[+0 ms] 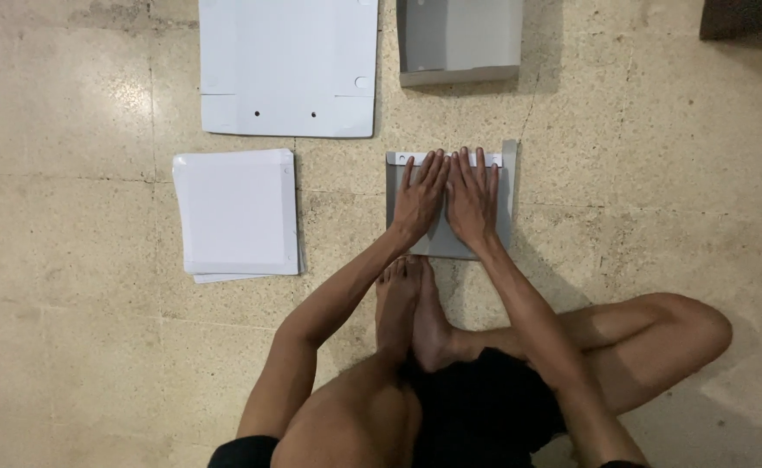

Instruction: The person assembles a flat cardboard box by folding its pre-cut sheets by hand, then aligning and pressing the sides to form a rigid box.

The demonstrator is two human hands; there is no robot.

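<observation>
L hand (419,201) & R hand (473,201) flat, fingers spread, pressing grey folder (509,186) on floor | nothing gripped | paper stack (236,213) to the left | white sheet (289,66) beyond

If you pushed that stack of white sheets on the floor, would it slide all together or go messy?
Probably messy: the stack of white sheets looks loose, with lower edges already poking out. The sheets seem thin, so likely light and floppy when lifted. The polished floor may let them slide easily.
</observation>
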